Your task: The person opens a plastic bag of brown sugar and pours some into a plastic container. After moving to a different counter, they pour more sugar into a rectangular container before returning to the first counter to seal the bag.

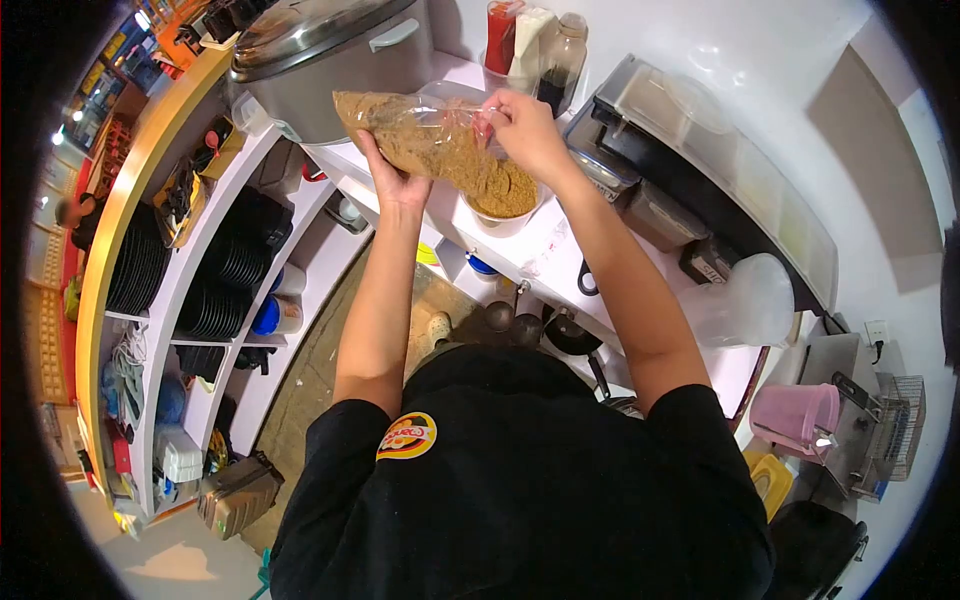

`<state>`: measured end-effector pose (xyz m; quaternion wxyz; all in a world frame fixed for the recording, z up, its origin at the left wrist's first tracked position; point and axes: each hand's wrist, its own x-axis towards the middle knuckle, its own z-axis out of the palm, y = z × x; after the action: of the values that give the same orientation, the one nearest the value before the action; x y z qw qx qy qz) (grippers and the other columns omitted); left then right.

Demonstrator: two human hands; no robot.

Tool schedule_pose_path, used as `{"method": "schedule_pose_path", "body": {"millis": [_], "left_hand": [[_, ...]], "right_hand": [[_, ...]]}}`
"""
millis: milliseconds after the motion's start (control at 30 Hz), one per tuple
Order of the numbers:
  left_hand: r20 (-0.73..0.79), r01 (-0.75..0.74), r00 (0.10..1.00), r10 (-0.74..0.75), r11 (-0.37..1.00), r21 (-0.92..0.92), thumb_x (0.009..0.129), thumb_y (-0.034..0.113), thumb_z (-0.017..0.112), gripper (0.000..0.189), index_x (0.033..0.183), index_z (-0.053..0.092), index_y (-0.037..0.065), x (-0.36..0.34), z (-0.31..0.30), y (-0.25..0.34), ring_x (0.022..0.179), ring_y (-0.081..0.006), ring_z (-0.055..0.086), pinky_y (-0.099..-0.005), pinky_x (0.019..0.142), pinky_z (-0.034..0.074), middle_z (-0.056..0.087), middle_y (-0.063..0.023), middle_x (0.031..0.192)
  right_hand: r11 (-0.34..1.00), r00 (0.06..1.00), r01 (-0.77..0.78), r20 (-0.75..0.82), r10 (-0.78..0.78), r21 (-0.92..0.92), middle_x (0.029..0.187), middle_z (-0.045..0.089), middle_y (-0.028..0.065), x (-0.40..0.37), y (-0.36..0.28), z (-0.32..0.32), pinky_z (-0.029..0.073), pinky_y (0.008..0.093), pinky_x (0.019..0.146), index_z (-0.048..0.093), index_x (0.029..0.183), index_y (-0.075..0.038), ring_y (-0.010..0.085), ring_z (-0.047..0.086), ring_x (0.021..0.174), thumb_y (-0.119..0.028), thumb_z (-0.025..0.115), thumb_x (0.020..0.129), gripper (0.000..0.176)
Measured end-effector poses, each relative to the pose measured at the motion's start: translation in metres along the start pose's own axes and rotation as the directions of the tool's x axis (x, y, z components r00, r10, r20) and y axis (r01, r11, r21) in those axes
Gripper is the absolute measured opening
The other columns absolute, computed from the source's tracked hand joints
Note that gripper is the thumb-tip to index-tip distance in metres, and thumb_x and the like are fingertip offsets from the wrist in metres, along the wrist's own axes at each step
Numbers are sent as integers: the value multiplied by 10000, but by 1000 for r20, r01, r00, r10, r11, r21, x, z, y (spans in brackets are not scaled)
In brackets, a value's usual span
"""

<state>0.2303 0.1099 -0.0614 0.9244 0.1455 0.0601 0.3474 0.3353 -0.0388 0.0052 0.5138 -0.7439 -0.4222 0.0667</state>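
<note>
A clear plastic bag (405,130) of brown powder lies tilted across my two hands, its mouth down to the right. My left hand (392,180) supports the full end from below, fingers wrapped around its underside. Near the mouth, my right hand (522,132) pinches the bag's upper edge. Directly beneath the mouth stands a round plastic tub (497,222) on the white counter (560,265). Brown powder (508,195) is heaped up to the tub's rim and meets the powder at the bag's opening.
A large metal cooker (385,60) stands behind the bag at the left. Sauce bottles (503,40) and a glass jar (563,60) are at the back. Lidded containers (665,215) line the right wall. Shelves with stacked black plates (140,265) curve along the left. Pans (572,335) hang below the counter.
</note>
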Motion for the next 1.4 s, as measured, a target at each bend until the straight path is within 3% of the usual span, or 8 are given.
{"method": "schedule_pose_path", "body": {"millis": [500, 1000, 1100, 1200, 1300, 1400], "left_hand": [[-23, 15, 1000, -15, 1000, -2, 812, 652, 495, 701, 1318, 442, 171, -2, -8, -9, 1234, -276, 426, -513, 1052, 311, 474, -52, 1336], [-112, 76, 990, -80, 996, -47, 807, 691, 450, 741, 1350, 402, 190, -18, -4, -17, 1276, -298, 374, -567, 1067, 248, 429, -54, 1375], [-156, 79, 984, -89, 995, -69, 833, 700, 388, 728, 1359, 390, 197, -20, 1, -21, 1288, -299, 356, -561, 1066, 249, 409, -59, 1388], [-227, 68, 970, -83, 995, -74, 837, 699, 379, 730, 1368, 375, 198, -20, 5, -21, 1298, -312, 340, -570, 1071, 239, 386, -69, 1403], [-233, 109, 962, -141, 984, -144, 809, 698, 436, 754, 1363, 383, 188, -19, 2, -18, 1292, -329, 340, -575, 1078, 231, 386, -74, 1402], [-272, 118, 950, -155, 982, -148, 808, 695, 444, 764, 1369, 372, 181, -18, -2, -17, 1295, -338, 332, -578, 1080, 223, 368, -86, 1413]], "right_hand": [[994, 996, 85, -18, -86, -66, 748, 659, 110, 17, -4, -1, 499, 286, 575, 604, 887, 25, 143, 622, 633, -68, 532, 860, 120], [988, 995, 101, 15, -100, -119, 732, 658, 118, 38, 1, 5, 498, 292, 655, 641, 868, 29, 164, 628, 660, -64, 527, 830, 152], [993, 994, 106, -25, -108, -54, 722, 642, 200, 52, 10, 11, 503, 378, 674, 672, 791, 3, 304, 651, 690, -111, 579, 748, 154], [994, 997, 75, 14, -74, -83, 711, 645, 190, 61, 10, 9, 509, 370, 678, 680, 798, -4, 297, 653, 679, -102, 577, 722, 161], [993, 996, 46, 87, -37, -113, 746, 671, 120, 64, 7, 5, 505, 291, 636, 677, 878, 32, 162, 627, 655, -97, 574, 826, 173], [995, 997, -10, 76, 17, -98, 740, 665, 105, 67, 7, 9, 509, 286, 577, 679, 882, 27, 151, 618, 617, -131, 596, 834, 185]]}}
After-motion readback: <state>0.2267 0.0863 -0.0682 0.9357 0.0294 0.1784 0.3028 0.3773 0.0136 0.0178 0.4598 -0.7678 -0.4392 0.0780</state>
